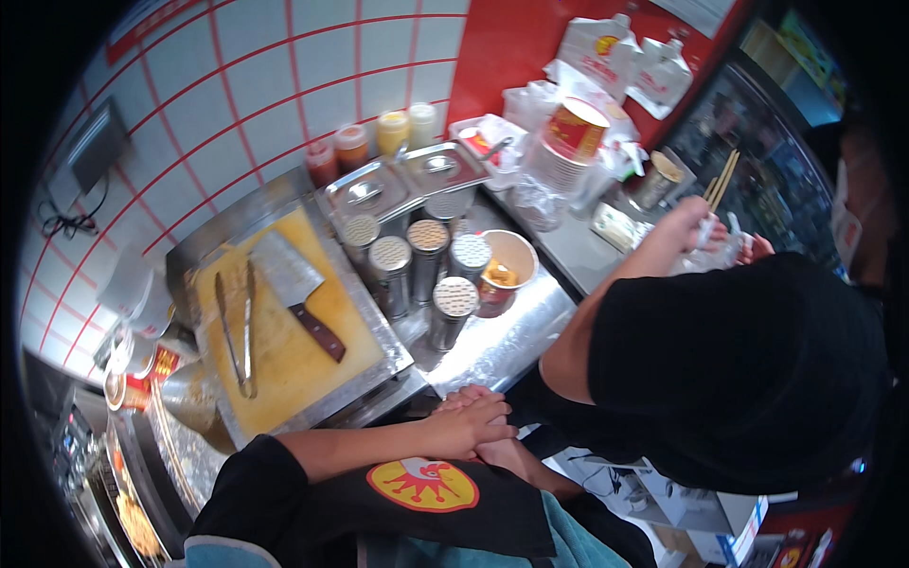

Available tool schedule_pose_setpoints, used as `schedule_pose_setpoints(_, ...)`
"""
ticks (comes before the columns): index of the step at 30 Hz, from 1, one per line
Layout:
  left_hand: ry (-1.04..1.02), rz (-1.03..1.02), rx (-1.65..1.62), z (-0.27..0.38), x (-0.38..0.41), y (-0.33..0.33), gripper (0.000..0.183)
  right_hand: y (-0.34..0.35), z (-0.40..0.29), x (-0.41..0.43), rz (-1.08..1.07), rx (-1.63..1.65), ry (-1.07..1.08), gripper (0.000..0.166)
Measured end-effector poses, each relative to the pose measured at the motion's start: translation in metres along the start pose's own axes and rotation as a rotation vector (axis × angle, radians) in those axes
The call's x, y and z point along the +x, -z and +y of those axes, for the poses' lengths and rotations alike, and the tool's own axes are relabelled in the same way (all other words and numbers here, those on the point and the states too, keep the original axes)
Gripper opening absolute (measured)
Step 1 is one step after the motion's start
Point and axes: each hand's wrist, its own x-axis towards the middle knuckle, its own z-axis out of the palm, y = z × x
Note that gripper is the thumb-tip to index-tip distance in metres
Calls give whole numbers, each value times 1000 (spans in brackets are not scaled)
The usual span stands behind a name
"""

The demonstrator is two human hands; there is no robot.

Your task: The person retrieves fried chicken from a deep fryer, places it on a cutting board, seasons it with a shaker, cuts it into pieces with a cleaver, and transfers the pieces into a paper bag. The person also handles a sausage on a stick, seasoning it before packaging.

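Note:
My left hand lies folded over my right hand in front of my black apron. Most of the right hand is hidden under the left one. Just beyond them is a steel counter. Several steel shakers with perforated lids stand on it beside a paper tub with some food inside. To the left, a yellow cutting board holds a cleaver with a brown handle and a pair of metal tongs.
At right, a co-worker in black handles a plastic bag near wooden chopsticks. Lidded steel pans and sauce bottles line the tiled wall. Stacked paper tubs stand behind. Lower left is a food tray.

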Motion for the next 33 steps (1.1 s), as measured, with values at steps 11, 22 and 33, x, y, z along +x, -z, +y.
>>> schedule_pose_setpoints(11,165,21,52,17,-36,34,62,-79,9,3,171,-118,-100,33)
schedule_pose_setpoints(22,1065,910,679,35,-180,124,20,-131,16,31,-365,-1655,613,14)
schedule_pose_setpoints(33,1636,606,680,14,-232,134,26,-185,73,115,-306,-2466,407,47)
